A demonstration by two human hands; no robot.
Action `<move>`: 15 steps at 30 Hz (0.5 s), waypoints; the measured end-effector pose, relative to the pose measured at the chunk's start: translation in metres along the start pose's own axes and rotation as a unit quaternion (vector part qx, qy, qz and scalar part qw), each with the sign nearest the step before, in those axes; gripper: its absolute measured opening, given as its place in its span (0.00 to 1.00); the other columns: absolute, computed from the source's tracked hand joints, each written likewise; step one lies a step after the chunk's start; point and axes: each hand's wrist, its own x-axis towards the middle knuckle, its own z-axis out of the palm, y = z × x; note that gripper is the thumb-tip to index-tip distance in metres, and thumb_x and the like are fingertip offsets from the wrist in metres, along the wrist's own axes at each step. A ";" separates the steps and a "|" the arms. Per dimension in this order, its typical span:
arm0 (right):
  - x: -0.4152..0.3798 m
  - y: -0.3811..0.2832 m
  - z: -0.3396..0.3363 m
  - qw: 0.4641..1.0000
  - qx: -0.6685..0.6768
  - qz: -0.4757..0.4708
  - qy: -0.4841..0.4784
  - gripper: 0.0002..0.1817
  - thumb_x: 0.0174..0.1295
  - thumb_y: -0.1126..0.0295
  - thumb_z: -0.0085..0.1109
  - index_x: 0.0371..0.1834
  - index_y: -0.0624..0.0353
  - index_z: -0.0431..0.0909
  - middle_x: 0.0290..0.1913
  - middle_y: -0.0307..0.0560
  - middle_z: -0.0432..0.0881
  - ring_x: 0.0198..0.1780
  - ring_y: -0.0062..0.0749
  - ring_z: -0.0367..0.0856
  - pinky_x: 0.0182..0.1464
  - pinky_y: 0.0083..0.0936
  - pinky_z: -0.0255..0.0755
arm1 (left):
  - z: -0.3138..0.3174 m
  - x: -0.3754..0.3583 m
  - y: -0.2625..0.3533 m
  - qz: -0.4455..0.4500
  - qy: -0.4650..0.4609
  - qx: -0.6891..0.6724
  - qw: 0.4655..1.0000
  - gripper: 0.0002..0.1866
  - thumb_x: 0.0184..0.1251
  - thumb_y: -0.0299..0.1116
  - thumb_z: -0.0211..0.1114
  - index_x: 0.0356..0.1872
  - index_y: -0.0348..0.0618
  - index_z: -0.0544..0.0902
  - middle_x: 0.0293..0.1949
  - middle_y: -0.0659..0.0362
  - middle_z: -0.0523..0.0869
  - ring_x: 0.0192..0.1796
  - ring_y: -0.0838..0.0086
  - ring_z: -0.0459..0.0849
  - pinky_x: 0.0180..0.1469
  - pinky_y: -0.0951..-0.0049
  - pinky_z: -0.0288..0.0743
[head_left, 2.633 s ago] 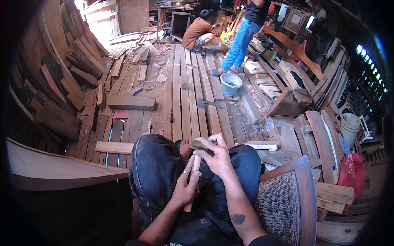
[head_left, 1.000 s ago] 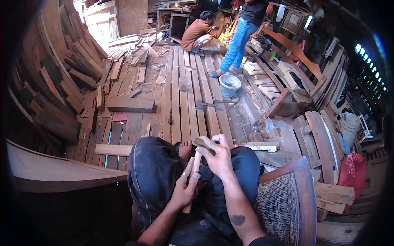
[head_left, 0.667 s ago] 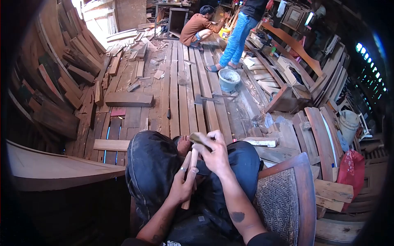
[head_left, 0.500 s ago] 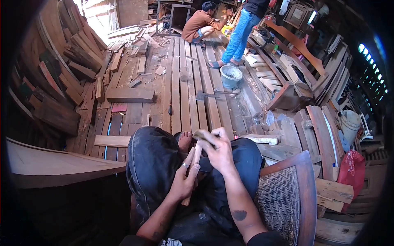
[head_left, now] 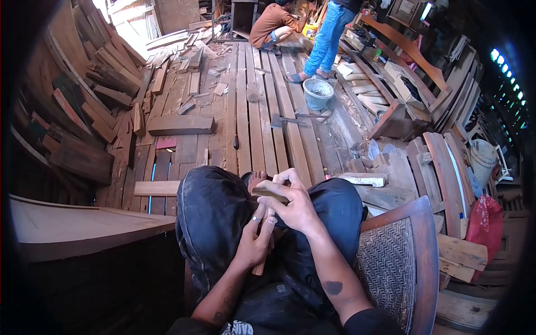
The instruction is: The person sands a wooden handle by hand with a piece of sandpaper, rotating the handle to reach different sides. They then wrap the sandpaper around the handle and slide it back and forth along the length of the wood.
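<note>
My left hand [head_left: 254, 244] is wrapped round a slim, pale wooden stick [head_left: 258, 269], held between my knees. Its lower end shows beneath the palm, while most of its length is covered by my fingers. A ring sits on one finger of that hand. In my right hand [head_left: 297, 205] is a folded brownish piece of sandpaper [head_left: 272, 191], gripped between thumb and fingers. The sandpaper lies at the stick's upper end, just above my left fingertips; the contact itself is hidden by the fingers.
On the plank floor ahead lie a screwdriver [head_left: 236, 141], a hatchet [head_left: 277, 120] and a thick wooden block [head_left: 181, 125]. A bucket [head_left: 318, 94] stands near a person in jeans [head_left: 329, 39]; another person [head_left: 273, 26] squats behind. A woven chair [head_left: 385, 268] is at my right.
My right hand with the sandpaper has moved slightly down and left, over the stick's upper end. The stick shows less above my left hand. The whole view has shifted a little.
</note>
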 end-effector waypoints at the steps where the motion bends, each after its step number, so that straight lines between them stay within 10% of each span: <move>1: -0.003 -0.001 0.002 1.000 0.016 -0.011 0.004 0.17 0.62 0.69 0.78 0.55 0.55 0.91 0.42 0.44 0.72 0.44 0.33 0.77 0.51 0.30 0.76 | 0.001 0.001 0.003 0.001 -0.004 -0.009 1.000 0.33 0.86 0.33 0.54 0.86 0.42 0.57 0.33 0.65 0.79 0.24 0.85 0.74 0.27 0.79 0.72; 15: 0.014 0.013 -0.003 0.986 -0.096 0.041 0.130 0.18 0.63 0.70 0.76 0.56 0.60 0.90 0.43 0.48 0.76 0.46 0.36 0.80 0.52 0.30 0.77 | 0.006 -0.001 0.011 0.017 0.002 0.009 1.000 0.32 0.86 0.33 0.54 0.86 0.45 0.57 0.30 0.67 0.78 0.23 0.86 0.73 0.27 0.79 0.72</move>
